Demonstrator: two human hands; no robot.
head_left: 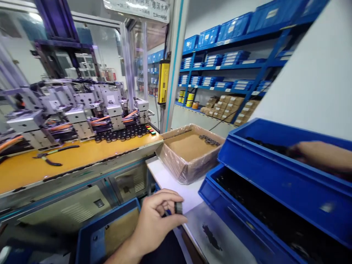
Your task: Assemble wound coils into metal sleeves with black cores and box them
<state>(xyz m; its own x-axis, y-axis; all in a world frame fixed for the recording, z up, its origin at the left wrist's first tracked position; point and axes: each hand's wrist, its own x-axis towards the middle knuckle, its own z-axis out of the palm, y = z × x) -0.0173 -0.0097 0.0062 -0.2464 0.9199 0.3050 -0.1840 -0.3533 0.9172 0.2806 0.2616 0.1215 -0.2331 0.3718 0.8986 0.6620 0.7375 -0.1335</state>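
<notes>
My left hand (158, 220), low in the middle of the head view, pinches a small dark cylindrical part (178, 207) between thumb and fingers. At the right, my right hand (321, 154) reaches into the upper blue bin (275, 168), over small dark parts (266, 146). Its fingertips are blurred and partly hidden among these parts, so what they hold cannot be made out. Below it sits a lower blue bin (220, 189) with more dark contents.
A plastic-lined box (189, 167) with dark parts stands beyond my left hand. On the orange bench (90, 156) are pliers (48, 156), rows of black round parts (123, 134) and a machine (79, 117). A blue crate (82, 238) sits low left.
</notes>
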